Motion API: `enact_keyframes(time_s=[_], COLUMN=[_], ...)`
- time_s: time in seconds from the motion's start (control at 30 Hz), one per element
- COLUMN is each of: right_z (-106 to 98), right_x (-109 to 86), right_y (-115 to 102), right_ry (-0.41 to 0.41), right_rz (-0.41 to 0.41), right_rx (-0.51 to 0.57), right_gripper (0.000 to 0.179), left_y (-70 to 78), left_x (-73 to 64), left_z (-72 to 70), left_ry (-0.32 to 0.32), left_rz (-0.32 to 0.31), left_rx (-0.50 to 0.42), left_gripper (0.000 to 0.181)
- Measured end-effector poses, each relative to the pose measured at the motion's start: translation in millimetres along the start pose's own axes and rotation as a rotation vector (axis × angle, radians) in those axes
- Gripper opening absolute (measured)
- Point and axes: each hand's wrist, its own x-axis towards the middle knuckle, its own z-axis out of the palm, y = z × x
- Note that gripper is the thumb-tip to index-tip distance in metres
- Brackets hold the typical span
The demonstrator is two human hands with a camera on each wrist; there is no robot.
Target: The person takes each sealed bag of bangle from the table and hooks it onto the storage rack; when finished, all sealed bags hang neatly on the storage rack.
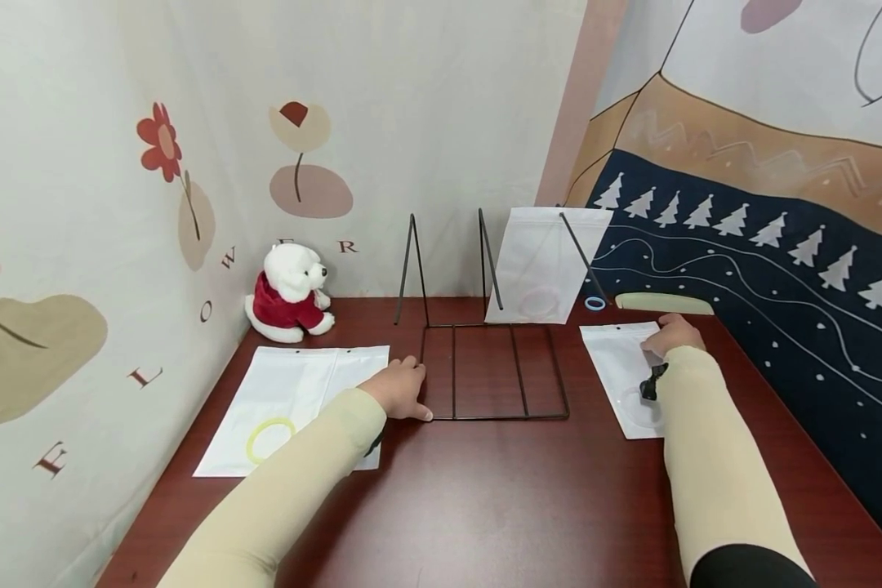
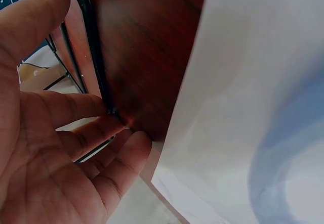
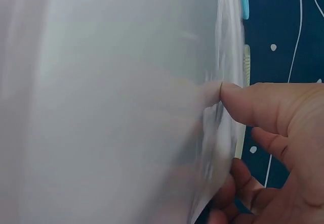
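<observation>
A black wire rack [image 1: 452,371] with upright V-shaped dividers stands mid-table. At its left side my left hand [image 1: 398,390] touches the base rod, thumb and fingers spread along it, as the rod [image 2: 96,47] in the left wrist view shows. My right hand [image 1: 678,333] pinches the edge of a translucent white zip bag [image 1: 617,359] on the right of the table; the bag [image 3: 126,82] fills much of the right wrist view. Another white zip bag [image 1: 532,261] leans upright in the rack's right part. Under my left forearm lies a third, wider bag [image 1: 301,384] with a yellow ring [image 1: 253,445].
A white plush bear [image 1: 288,294] in red sits at the back left. At the back right lie a small blue ring [image 1: 594,304] and a long pale-green object [image 1: 665,304]. Printed cloth hangs behind and beside the brown table [image 1: 485,506].
</observation>
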Motion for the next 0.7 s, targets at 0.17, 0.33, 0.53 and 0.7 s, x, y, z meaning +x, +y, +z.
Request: enact_keyframes(time_s=[0.17,0.33,0.53,0.7], right_z=[-0.4,-2.2,-7.3,-14.6], right_x=[-2.4,-4.6,-2.8,-2.0], right_y=[-2.0,-1.4,3.1,8.1], right_ry=[-0.01,-0.039,-0.053,-0.035], right_rz=[-0.02,-0.028,-0.074,-0.167], right_rx=[0.022,0.08,0.159,0.157], right_gripper=[0.075,0.079,0.08,0.078], left_y=[1.4,1.7,1.1,0.2], left_x=[-0.3,-1.5,-1.9,-1.6], left_z=[-0.5,-0.3,0.5,1.0], left_ry=[0.0,0.004,0.012,0.016], left_rz=[0.004,0.004,0.003,0.004], left_rx=[0.0,-0.002,-0.001,0.01], left_gripper=[0.093,0.092,0.092,0.092])
